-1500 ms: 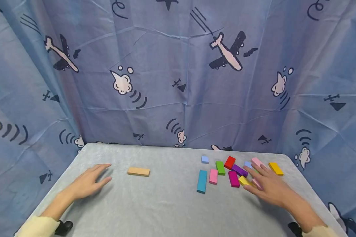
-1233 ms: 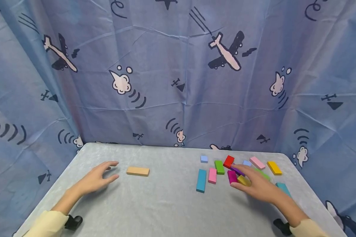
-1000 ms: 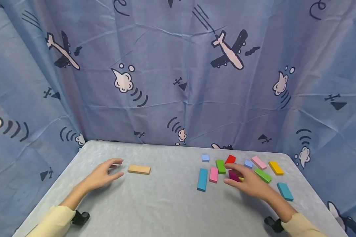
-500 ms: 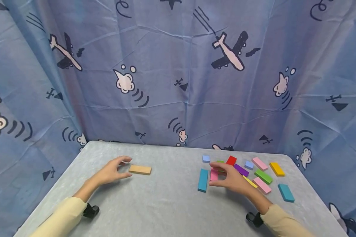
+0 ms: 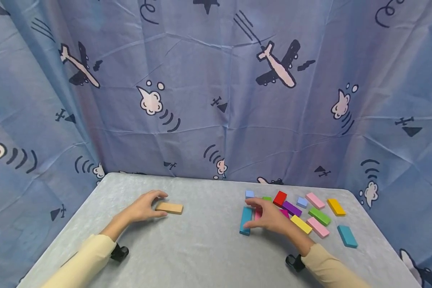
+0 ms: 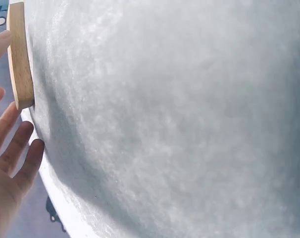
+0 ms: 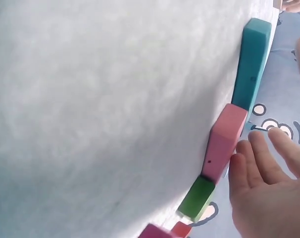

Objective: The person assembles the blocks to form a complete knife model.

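Observation:
A light wooden block (image 5: pixel 171 208) lies flat on the left part of the table. My left hand (image 5: pixel 141 209) is at its left end, thumb and fingers spread apart on either side of it; the left wrist view shows the fingertips close to the wooden block (image 6: pixel 21 59). On the right, my right hand (image 5: pixel 272 218) hovers over a pink block, partly hiding it, with thumb and index finger reaching across to a long teal block (image 5: pixel 245 221). In the right wrist view the pink block (image 7: pixel 225 141) stands between the loosely bent fingers and the camera, holding nothing.
Right of my right hand lie several coloured blocks: red (image 5: pixel 280 198), purple (image 5: pixel 292 209), yellow (image 5: pixel 301 225), light pink (image 5: pixel 318 227), green (image 5: pixel 319 216) and a second teal one (image 5: pixel 347 236). A small blue block (image 5: pixel 249 194) sits behind. A printed curtain (image 5: pixel 187 100) hangs behind the table (image 5: pixel 201 248).
My left hand has moved right to the wooden block. My right hand has moved left across the coloured blocks towards the long teal one, uncovering those at the right. The blocks stay put.

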Tool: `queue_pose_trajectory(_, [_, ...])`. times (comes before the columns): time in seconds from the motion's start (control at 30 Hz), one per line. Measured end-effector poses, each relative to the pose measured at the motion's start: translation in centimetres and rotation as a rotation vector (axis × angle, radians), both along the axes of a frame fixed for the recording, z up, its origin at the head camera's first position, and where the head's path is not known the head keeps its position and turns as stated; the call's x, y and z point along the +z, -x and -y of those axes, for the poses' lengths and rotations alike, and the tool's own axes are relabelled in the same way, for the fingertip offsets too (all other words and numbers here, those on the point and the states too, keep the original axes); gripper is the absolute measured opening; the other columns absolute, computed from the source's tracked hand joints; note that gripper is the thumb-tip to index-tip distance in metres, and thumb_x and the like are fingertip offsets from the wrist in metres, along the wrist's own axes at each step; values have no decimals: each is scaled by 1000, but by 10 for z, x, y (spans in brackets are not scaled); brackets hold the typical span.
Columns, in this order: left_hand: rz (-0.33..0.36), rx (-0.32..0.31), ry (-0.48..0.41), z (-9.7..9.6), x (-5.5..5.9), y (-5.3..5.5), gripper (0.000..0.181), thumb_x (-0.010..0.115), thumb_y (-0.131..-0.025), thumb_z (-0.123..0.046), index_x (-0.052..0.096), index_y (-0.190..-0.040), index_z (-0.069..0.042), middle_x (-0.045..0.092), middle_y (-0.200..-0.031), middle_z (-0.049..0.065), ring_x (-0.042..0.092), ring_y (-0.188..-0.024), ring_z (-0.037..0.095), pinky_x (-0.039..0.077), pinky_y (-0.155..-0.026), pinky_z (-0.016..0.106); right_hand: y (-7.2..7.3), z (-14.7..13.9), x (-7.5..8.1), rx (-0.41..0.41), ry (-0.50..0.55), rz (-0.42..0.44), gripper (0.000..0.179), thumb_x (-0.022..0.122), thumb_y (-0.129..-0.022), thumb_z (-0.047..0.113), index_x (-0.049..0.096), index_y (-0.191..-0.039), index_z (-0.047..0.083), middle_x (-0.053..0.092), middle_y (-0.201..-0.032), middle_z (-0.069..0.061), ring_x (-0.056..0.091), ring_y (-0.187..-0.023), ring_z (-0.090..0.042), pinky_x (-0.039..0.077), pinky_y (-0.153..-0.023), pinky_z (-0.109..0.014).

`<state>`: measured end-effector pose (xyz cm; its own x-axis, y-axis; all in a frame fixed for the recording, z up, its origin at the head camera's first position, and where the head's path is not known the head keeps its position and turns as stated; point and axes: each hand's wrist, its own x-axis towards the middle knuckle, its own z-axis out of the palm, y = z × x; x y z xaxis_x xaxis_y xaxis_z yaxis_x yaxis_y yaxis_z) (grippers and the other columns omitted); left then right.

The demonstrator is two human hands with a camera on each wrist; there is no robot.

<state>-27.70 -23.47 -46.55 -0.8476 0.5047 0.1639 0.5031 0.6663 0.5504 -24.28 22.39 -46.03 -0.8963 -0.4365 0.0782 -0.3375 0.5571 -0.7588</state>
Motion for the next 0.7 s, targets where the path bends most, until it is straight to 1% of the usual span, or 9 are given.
queue_pose_trajectory(0.13, [13,-4,6,-1,0,0,59,86,-85,-24,61,-130,4,61,-128,18,57,-116,40,45,-98,53,1,4,-1,6,-32,7,78,90,-80,32,55,-141,-2,56,-139,-20,50,-128,-40,43,-101,-56])
queue_pose_trajectory(0.27, [10,-6,1,-1,0,1,57,85,-85,-24,61,-130,3,61,-127,18,57,-116,40,44,-97,54,2,5,-3,-3,-67,-11,80,91,-77,34,57,-141,1,54,-140,-18,48,-127,-37,41,-102,-59])
queue_pose_trajectory(0.37, [13,1,8,-1,0,1,57,85,-85,-25,61,-130,2,61,-128,17,57,-117,39,44,-98,54,3,7,-4,-34,-108,-24,79,92,-75,38,60,-139,5,57,-132,-14,49,-120,-33,44,-98,-57])
queue_pose_trajectory(0.5, [20,1,19,-1,1,2,58,85,-86,-27,62,-130,2,61,-128,17,57,-117,39,44,-98,54,4,8,-4,-79,-163,-27,78,93,-72,42,64,-137,10,56,-119,-8,47,-112,-28,48,-91,-55])
queue_pose_trajectory(0.7, [26,-4,21,-1,2,1,58,85,-85,-26,61,-130,2,61,-127,17,57,-117,39,44,-98,54,4,10,-6,-89,-202,-30,79,94,-69,43,65,-135,11,56,-114,-6,48,-109,-26,49,-88,-52])
